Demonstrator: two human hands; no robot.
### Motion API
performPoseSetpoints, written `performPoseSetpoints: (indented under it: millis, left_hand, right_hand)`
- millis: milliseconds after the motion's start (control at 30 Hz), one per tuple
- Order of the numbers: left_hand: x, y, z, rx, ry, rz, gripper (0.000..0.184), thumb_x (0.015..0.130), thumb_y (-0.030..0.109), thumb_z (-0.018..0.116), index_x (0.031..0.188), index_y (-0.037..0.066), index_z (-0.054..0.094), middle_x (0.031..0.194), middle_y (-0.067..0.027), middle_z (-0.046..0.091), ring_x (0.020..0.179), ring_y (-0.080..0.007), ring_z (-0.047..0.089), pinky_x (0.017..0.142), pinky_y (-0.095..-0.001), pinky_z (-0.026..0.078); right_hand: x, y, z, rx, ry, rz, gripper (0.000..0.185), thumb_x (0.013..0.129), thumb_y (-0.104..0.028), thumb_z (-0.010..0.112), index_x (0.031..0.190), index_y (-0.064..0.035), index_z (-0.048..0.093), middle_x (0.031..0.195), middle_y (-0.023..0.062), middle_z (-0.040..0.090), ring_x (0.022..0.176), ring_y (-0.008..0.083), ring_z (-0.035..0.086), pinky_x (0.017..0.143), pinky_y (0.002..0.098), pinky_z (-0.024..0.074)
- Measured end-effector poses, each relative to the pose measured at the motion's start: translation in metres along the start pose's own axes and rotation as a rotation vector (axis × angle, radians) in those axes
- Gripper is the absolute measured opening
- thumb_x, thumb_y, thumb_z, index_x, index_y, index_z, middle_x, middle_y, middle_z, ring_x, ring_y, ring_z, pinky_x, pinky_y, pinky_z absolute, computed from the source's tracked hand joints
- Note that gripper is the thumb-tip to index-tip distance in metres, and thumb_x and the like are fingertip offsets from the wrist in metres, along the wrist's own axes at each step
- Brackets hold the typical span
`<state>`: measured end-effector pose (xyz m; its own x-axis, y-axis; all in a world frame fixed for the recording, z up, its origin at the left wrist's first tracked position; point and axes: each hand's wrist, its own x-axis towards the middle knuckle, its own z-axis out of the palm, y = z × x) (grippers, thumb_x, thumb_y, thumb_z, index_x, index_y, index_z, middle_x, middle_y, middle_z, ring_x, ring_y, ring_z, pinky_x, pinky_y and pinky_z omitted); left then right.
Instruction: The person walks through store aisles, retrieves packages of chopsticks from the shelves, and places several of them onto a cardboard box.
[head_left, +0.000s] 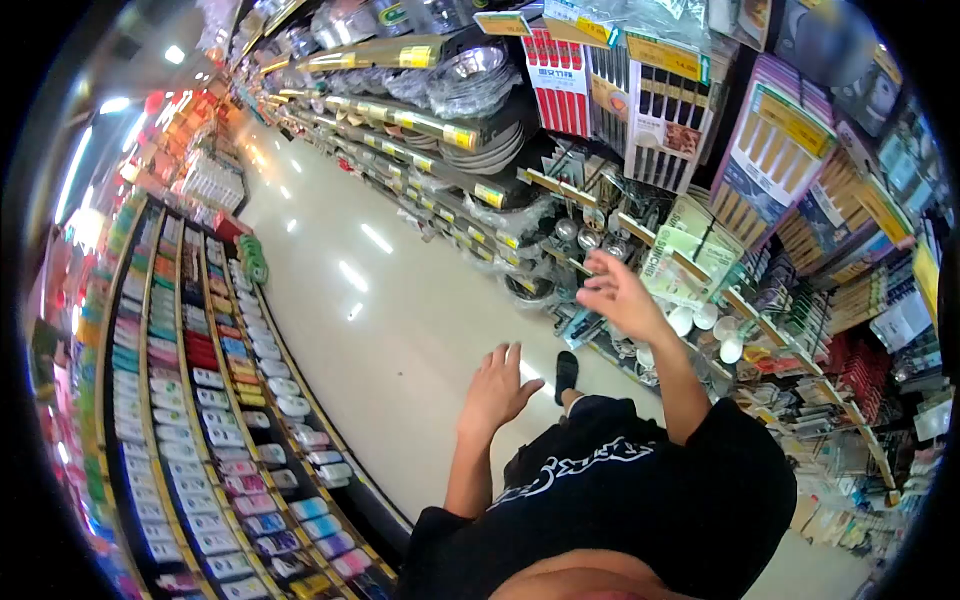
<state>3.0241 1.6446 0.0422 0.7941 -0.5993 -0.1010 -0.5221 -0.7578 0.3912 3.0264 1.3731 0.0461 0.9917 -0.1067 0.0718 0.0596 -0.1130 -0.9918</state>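
at the edge of a pale shop floor (330,330), the right hand (625,303) is held out toward a rack (742,304) of kitchen goods, its fingers parted and loosely bent, with nothing seen in its grasp. just beyond its fingertips, round-headed metal utensils (589,240) are hung in a row; whether any is touched cannot be made out. their long axes are not clearly shown, since the handles are lost among crowded stock. to the right of the same hand, a pale green packet (690,258) is displayed at a slant, and white spoon-like pieces (706,316) are hung near the wrist. the left hand (495,390) is held lower, over the floor, its fingers spread and apparently bare, well apart from the rack; by the right hand, the stock is more nearly approached. along the front of the hooks, label strips (562,187) are mounted, partly screening the goods. higher up, chopstick packs (668,120) are hung, and farther along, plates (487,152) are stacked. on the opposite side, packaged goods (215,438) are ranged in long rows. between the hands, a dark shoe (566,372) is shown.
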Motion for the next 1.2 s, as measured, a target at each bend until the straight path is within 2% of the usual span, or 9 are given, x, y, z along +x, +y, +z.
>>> performPoseSetpoints:
  millis: [100,133,333,433,467,633,833,967,1200]
  left_hand:
    - [0.068,-0.013,-0.033,0.026,0.022,0.103,0.079,0.088,0.042,0.067,0.141,-0.007,0.035,0.140,-0.0285,0.043,0.128,-0.0445,0.043,0.107,-0.0468,0.038]
    - [0.097,-0.016,-0.043,-0.017,0.032,0.155,0.079,0.088,0.039,0.068,0.142,-0.007,0.033,0.141,-0.0291,0.042,0.129,-0.0453,0.042,0.107,-0.0469,0.038]
    - [0.250,-0.040,-0.077,-0.277,0.195,0.417,0.076,0.088,0.021,0.070,0.145,-0.007,0.028,0.143,-0.0292,0.039,0.133,-0.0427,0.040,0.111,-0.0433,0.034]
    - [0.312,-0.041,-0.084,-0.558,0.128,0.378,0.074,0.090,0.020,0.069,0.148,-0.003,0.028,0.150,-0.0230,0.036,0.140,-0.0329,0.036,0.113,-0.0417,0.031]
    - [0.330,-0.040,-0.083,-0.638,0.121,0.370,0.073,0.092,0.018,0.067,0.149,-0.002,0.028,0.151,-0.0211,0.037,0.140,-0.0298,0.036,0.113,-0.0405,0.029]
    - [0.415,-0.038,-0.063,-0.897,0.172,0.365,0.073,0.093,0.020,0.066,0.149,-0.003,0.025,0.150,-0.0225,0.037,0.139,-0.0291,0.035,0.114,-0.0408,0.028]
    - [0.459,-0.038,-0.064,-1.066,0.085,0.437,0.060,0.094,0.021,0.065,0.141,0.000,0.035,0.132,-0.0152,0.051,0.119,-0.0205,0.050,0.103,-0.0352,0.039]
    - [0.460,-0.051,-0.071,-0.988,-0.003,0.439,0.047,0.095,0.022,0.064,0.131,0.002,0.043,0.117,-0.0082,0.058,0.098,-0.0158,0.056,0.085,-0.0302,0.047]
    - [0.450,-0.085,-0.075,-1.088,-0.397,0.593,0.040,0.098,0.020,0.061,0.129,0.000,0.048,0.117,-0.0122,0.059,0.104,-0.0195,0.056,0.092,-0.0335,0.043]
  right_hand:
    - [0.063,-0.001,-0.007,-0.009,0.187,0.023,0.073,0.087,-0.017,0.075,0.145,-0.0017,0.033,0.137,0.0166,0.049,0.112,0.0219,0.057,0.088,0.0342,0.0516]
    - [0.089,0.005,-0.016,-0.107,0.233,-0.037,0.084,0.085,-0.028,0.076,0.148,0.0016,0.029,0.139,0.0190,0.048,0.114,0.0279,0.058,0.088,0.0373,0.0517]
    - [0.184,0.005,-0.026,-0.017,0.451,-0.014,0.092,0.082,-0.030,0.078,0.148,0.0043,0.024,0.140,0.0245,0.046,0.121,0.0285,0.055,0.088,0.0369,0.0522]
    - [0.205,-0.011,-0.038,0.106,0.509,0.141,0.093,0.082,-0.030,0.079,0.148,0.0049,0.024,0.142,0.0251,0.044,0.122,0.0284,0.054,0.087,0.0357,0.0526]
    - [0.212,-0.005,-0.038,0.090,0.572,0.077,0.090,0.084,-0.025,0.078,0.149,0.0025,0.024,0.141,0.0259,0.041,0.104,0.0220,0.061,0.079,0.0308,0.0532]
    - [0.240,0.011,-0.048,0.047,0.753,-0.005,0.084,0.085,-0.025,0.077,0.147,0.0031,0.027,0.146,0.0198,0.037,0.120,0.0238,0.052,0.088,0.0320,0.0503]
    - [0.268,0.013,-0.037,-0.139,0.849,0.031,0.074,0.084,-0.027,0.073,0.142,0.0029,0.037,0.136,0.0222,0.051,0.113,0.0253,0.059,0.085,0.0344,0.0526]
    - [0.277,-0.008,-0.015,-0.179,0.944,0.092,0.063,0.084,-0.022,0.072,0.136,0.0019,0.046,0.122,0.0170,0.061,0.105,0.0234,0.062,0.084,0.0352,0.0522]
    - [0.261,-0.017,0.033,-0.171,1.105,0.085,0.052,0.081,-0.007,0.071,0.129,-0.0006,0.052,0.108,0.0085,0.062,0.095,0.0178,0.060,0.084,0.0317,0.0498]
